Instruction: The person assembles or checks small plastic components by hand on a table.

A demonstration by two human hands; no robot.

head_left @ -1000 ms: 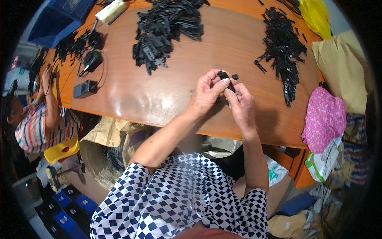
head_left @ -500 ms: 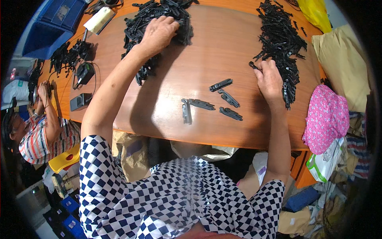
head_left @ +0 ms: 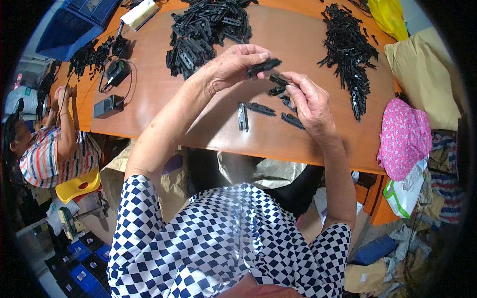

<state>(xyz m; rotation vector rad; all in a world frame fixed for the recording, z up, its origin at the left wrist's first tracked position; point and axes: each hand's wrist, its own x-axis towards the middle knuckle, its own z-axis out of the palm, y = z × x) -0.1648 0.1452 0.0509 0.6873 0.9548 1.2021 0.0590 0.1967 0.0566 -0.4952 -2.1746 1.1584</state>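
Above the middle of the wooden table [head_left: 198, 134], my left hand [head_left: 236, 67] grips a black plastic part [head_left: 264, 67] between thumb and fingers. Close by on its right, my right hand [head_left: 309, 102] pinches a smaller black plastic piece [head_left: 279, 79]. The two parts are near each other and look apart. Below the hands lie several loose black parts [head_left: 260, 109], some half hidden by my right hand. One of them, a greyish upright-lying part [head_left: 242, 116], shows near the table's front edge.
A large heap of black parts [head_left: 198, 39] is at the far left, another heap [head_left: 348, 44] at the right. Black adapters with cables [head_left: 108, 107] stand on the left, near a blue bin [head_left: 74, 30]. A pink flowered cloth [head_left: 405, 139] hangs at the right edge. Another person [head_left: 59, 154] works at far left.
Both hands have left the heaps and come together over the table's middle. The left now holds a black part taken from the left heap; the right brought its small piece leftward.
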